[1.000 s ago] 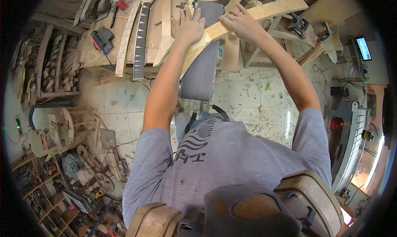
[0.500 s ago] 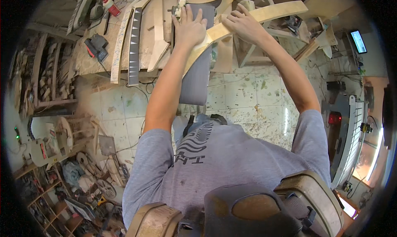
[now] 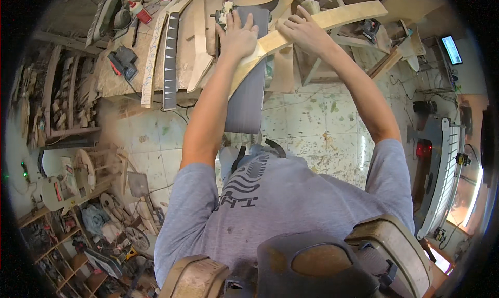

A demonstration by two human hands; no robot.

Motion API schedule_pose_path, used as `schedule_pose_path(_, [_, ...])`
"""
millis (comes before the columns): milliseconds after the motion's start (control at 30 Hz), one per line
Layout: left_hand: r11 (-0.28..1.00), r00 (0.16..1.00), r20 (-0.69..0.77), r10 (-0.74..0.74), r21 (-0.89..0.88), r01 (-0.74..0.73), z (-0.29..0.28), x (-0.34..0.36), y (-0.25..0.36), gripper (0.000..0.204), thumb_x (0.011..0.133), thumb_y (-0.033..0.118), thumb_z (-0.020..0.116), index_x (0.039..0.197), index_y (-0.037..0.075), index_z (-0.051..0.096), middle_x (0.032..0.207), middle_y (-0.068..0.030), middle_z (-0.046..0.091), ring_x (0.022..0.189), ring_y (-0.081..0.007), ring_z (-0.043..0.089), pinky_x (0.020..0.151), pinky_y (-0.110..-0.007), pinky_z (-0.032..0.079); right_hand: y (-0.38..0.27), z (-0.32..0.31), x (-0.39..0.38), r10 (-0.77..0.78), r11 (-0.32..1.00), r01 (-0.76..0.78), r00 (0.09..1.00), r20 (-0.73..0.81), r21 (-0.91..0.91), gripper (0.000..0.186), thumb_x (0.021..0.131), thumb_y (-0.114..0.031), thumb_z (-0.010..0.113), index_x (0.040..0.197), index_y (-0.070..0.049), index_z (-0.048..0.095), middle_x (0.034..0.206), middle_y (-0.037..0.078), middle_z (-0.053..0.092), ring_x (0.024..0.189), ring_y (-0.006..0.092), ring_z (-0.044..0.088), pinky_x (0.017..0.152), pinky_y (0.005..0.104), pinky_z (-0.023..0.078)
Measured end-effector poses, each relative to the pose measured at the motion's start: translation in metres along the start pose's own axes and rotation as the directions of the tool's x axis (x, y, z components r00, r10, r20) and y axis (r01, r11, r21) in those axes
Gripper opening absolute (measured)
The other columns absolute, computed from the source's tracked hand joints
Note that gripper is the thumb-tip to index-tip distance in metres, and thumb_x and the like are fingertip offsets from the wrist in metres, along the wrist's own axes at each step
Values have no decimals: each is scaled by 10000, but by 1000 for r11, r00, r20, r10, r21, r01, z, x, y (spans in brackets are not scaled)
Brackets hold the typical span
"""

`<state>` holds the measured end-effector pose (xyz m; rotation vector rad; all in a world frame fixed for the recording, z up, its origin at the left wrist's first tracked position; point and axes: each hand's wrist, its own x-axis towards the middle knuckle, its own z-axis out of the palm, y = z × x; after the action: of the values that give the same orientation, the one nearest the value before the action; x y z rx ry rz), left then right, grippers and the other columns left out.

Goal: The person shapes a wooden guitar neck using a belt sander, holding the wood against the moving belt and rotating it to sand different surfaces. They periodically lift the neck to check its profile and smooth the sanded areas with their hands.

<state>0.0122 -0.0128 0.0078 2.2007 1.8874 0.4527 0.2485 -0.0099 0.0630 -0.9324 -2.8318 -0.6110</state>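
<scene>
Bench (image 3: 183, 64) fills my remote view's far side. I see 1 curved board (image 3: 270, 42) slanting over 1 belt (image 3: 244, 106), the left forearm (image 3: 210, 103) covering part. Leftward lie 1 blue-handwritten strip (image 3: 154, 59) and 1 triangle-patterned strip (image 3: 170, 64). Left hand (image 3: 238, 39) rests fingers apart on the board; right hand (image 3: 305, 34) clasps its middle. Smaller: 1 tool (image 3: 125, 62), 1 red bottle (image 3: 140, 12).

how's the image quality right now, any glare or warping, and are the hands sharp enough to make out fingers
Head view, rim: black corners, strong fisheye bending; head view, right: a strip light glares white, and a pale streak reflects off the tiled floor; head view, upper middle: the left hand and right hand look clear enough to make out fingers.
</scene>
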Motion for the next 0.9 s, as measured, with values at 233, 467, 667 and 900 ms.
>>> schedule_pose_path(233, [1000, 1000, 7, -14, 3, 14, 2, -3, 9, 610, 1067, 438, 258, 1625, 191, 242, 1696, -196, 76, 1573, -366, 29, 1207, -670, -1, 9, -1, -3, -24, 999, 25, 999, 22, -30, 423, 836, -63, 643, 1252, -114, 587, 1123, 30, 660, 1211, 210, 589, 1225, 540, 268])
schedule_pose_path(467, [998, 996, 52, -68, -7, 69, -10, -13, -5, 617, 1063, 460, 250, 1630, 220, 224, 1700, -180, 69, 1576, -357, 22, 1209, -663, -11, -3, 3, 8, -64, 998, 64, 997, -53, 1, 429, 813, -68, 663, 1225, -113, 549, 1085, 28, 655, 1193, 219, 595, 1221, 524, 267])
schedule_pose_path(667, [991, 994, 91, -53, 126, 41, -21, -17, -22, 631, 1057, 483, 242, 1631, 223, 217, 1689, -188, 116, 1562, -373, 91, 1222, -636, 47, -22, -7, 15, -12, 999, 9, 996, 93, 32, 586, 784, -130, 707, 1344, -118, 533, 1202, 39, 618, 1139, 256, 587, 1034, 440, 446])
schedule_pose_path(900, [819, 894, -377, 242, -415, -397, -263, -11, -13, 520, 1032, 386, 381, 1448, 100, 506, 1398, -196, 569, 1245, -332, 569, 1042, -483, 436, 4, -82, -27, 245, 858, -220, 969, 7, 464, 581, 790, -148, 637, 1367, -105, 580, 1109, 115, 676, 983, 363, 626, 855, 425, 513])
